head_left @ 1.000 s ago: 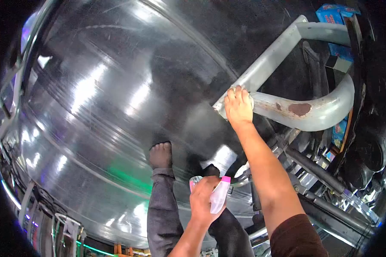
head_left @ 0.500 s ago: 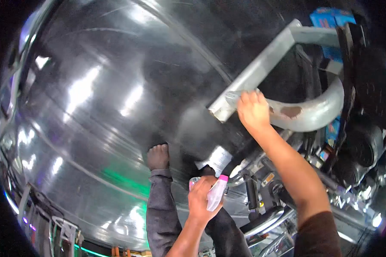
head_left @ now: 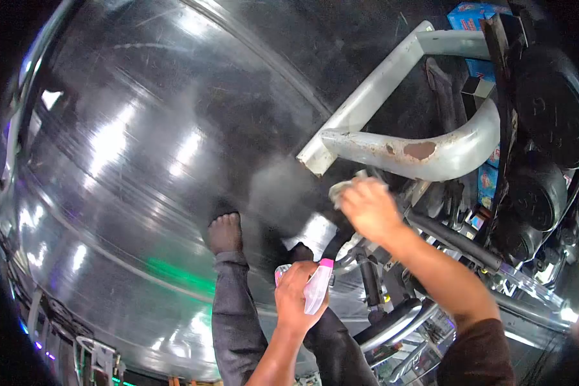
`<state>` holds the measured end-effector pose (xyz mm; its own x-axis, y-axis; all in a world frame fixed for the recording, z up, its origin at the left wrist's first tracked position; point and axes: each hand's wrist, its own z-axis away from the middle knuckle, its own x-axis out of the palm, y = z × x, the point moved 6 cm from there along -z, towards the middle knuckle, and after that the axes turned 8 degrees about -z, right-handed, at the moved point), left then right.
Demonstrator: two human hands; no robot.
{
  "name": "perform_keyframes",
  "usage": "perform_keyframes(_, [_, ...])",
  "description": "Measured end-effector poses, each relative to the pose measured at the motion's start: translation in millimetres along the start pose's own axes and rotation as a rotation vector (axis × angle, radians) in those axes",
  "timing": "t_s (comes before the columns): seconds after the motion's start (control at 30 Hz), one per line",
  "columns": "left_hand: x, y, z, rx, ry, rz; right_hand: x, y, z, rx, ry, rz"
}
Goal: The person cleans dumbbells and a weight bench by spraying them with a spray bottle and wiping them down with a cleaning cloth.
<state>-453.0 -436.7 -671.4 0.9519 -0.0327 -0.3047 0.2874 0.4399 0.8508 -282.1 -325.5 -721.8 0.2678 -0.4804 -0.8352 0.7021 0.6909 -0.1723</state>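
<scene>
My left hand (head_left: pixel 294 293) is closed around a spray bottle (head_left: pixel 316 289) with a white trigger head and pink parts, held low in front of my legs. My right hand (head_left: pixel 370 207) grips a pale crumpled cloth (head_left: pixel 340 192), whose edge sticks out past the fingers. Just beyond that hand is a silver metal frame (head_left: pixel 378 90) with a curved tube (head_left: pixel 460 154); its paint is chipped, with brown worn patches. The cloth is apart from the tube, a little below its near end.
Round black weight plates (head_left: pixel 550 106) are stacked at the right. Blue boxes (head_left: pixel 473 16) stand behind the frame. Black padded bars (head_left: pixel 453 241) of gym equipment lie to the right of my legs. A shiny dark floor (head_left: pixel 141 212) stretches left, and my foot (head_left: pixel 225 233) rests on it.
My right hand has come off the curved tube with the cloth and moved down toward me. The view has shifted slightly. My left hand still holds the spray bottle in about the same place.
</scene>
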Motion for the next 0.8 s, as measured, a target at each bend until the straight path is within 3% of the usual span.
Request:
perform_keyframes(0.1, [8, 0, 6, -0.015, -0.018, -0.011, -96, 25, 24, 0.008, 0.173, 0.096])
perform_keyframes(0.17, [13, 5, 4, 0.001, -0.018, -0.035, -105, 51, 25, 0.035, 0.093, 0.250])
perform_keyframes(0.2, [14, 6, 5, 0.010, -0.027, -0.034, -88, 63, 30, -0.093, 0.044, 0.365])
perform_keyframes(0.3, [15, 4, 1, 0.022, -0.038, -0.030, -49, 64, 16, -0.200, 0.104, 0.536])
perform_keyframes(0.47, [10, 1, -4, -0.005, -0.016, -0.023, 22, 61, -15, -0.142, 0.007, 0.652])
perform_keyframes(0.6, [6, -1, -5, 0.018, -0.070, -0.058, 93, 59, -57, -0.093, 0.054, 0.535])
perform_keyframes(0.7, [-2, -9, -11, -0.066, -0.027, -0.021, 125, 51, -88, 0.183, 0.183, 0.117])
perform_keyframes(0.73, [-5, -7, -14, -0.038, -0.001, -0.048, 131, 46, -97, 0.307, 0.254, -0.166])
perform_keyframes(0.8, [-7, -11, -14, -0.043, 0.015, -0.050, 159, 31, -100, 0.425, 0.388, -0.368])
